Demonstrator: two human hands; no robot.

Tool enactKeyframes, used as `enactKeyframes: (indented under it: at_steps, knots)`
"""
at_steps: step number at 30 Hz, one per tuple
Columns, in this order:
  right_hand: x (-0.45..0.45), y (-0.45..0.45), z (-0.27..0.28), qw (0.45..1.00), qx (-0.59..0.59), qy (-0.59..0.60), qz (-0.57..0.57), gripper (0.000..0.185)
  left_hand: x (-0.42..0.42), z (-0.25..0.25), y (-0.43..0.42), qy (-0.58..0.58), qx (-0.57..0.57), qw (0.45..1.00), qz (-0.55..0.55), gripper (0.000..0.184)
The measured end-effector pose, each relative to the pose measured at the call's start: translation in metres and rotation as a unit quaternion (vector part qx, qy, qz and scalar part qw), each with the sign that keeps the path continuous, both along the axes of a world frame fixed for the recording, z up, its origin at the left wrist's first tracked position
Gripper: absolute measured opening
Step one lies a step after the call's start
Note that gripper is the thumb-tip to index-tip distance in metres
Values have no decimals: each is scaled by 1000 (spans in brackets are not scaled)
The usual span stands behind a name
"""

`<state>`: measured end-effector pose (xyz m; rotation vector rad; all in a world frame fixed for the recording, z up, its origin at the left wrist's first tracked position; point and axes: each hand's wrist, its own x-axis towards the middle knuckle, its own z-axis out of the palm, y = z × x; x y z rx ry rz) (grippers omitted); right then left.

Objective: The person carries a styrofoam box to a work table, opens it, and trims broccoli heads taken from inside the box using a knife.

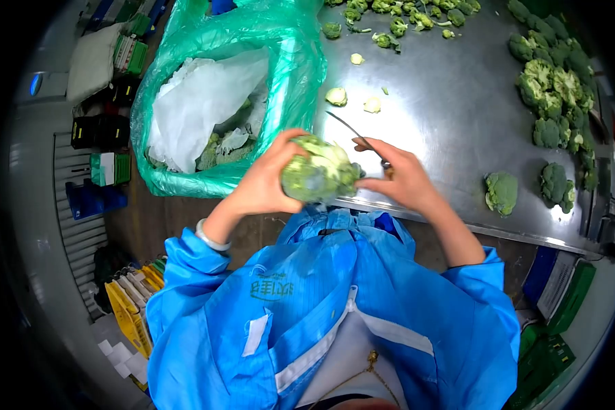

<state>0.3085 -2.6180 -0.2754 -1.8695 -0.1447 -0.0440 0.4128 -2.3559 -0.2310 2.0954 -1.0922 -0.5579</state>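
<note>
And here's the broccoli [309, 179], held up before your jacket [307, 273] at the near edge of the table [444, 130], just right of the green bag [301, 75]. Its pale side faces up and to your right, green florets toward your left palm; it's blurred and roundish, so you can't read a long axis off it. The knife [349, 128] you can read: thin, curved blade slanting forward and left, tip above the metal just beyond the broccoli.

Your left hand [263, 181] comes in from the side, forearm angled forward and inward, a white band [212, 236] at the wrist. Your right hand [402, 181] mirrors it, forearm slanting in from the right.

Now the fingers! On the left they're spread wide around the broccoli, fingertips over its far side, thumb along the near side, gripping it. On the right they're curled around the knife's handle, thumb reaching to the broccoli's right edge; whether it touches, you can't tell. Ahead of the blade, pale pieces [336, 96] lie on the table.
</note>
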Motion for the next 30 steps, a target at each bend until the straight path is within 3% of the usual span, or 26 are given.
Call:
enactKeyframes:
  at_steps: [3, 4, 5, 6, 8, 11, 13, 14, 16, 18, 21, 22, 23, 24, 25, 26, 27, 30]
  knots:
    - [6, -2, -30, 997, 52, 51, 16, 59, -7, -8, -21, 79, -23, 996, -23, 79]
    - [-1, -10, -40, 977, 141, 157, -14, 54, -6, -11, -21, 110, -50, 993, -6, 85]
    - [-7, -21, -41, 952, 177, 248, -40, 50, -5, -11, -16, 270, -62, 960, 45, 88]
    - [-14, -31, -42, 915, 211, 339, -65, 46, -1, -12, -12, 328, -102, 938, 54, 79]
    - [-30, -49, -63, 899, 223, 340, -164, 45, 14, -19, 2, 245, -94, 964, 53, 68]
    - [-47, -115, -101, 927, -40, 237, -287, 50, 55, -28, 45, 73, -40, 978, 191, 37]
    - [-58, -173, -113, 883, -229, 187, -364, 54, 86, -36, 87, -28, 26, 967, 250, 30]
    - [-66, -204, -117, 843, -314, 171, -403, 56, 99, -39, 104, -59, 114, 963, 237, 33]
    - [-82, -269, -134, 764, -361, 178, -504, 56, 112, -43, 121, -88, 291, 941, 149, 47]
    - [-108, -344, -161, 749, -339, 186, -538, 56, 103, -50, 109, -104, 403, 900, 126, 65]
    - [-99, -342, -156, 749, -356, 81, -553, 49, 95, -63, 95, -163, 496, 850, 72, 81]
    - [-85, -314, -143, 791, -327, 88, -510, 44, 92, -69, 95, -188, 514, 835, 49, 85]
    - [-76, -294, -152, 819, -308, 67, -479, 38, 86, -76, 101, -223, 491, 840, 52, 84]
    - [-62, -259, -141, 847, -237, 164, -447, 33, 88, -69, 101, -196, 483, 852, 53, 83]
    - [-51, -219, -133, 868, -246, 162, -400, 29, 92, -60, 102, -170, 476, 861, 53, 82]
    - [-48, -200, -158, 913, -242, 31, -328, 29, 96, -52, 103, -145, 468, 870, 54, 82]
    - [-43, -164, -149, 913, -261, 96, -298, 33, 101, -47, 105, -124, 454, 880, 62, 80]
    - [-43, -83, -150, 947, -228, 98, -203, 32, 105, -35, 112, -109, 392, 911, 71, 77]
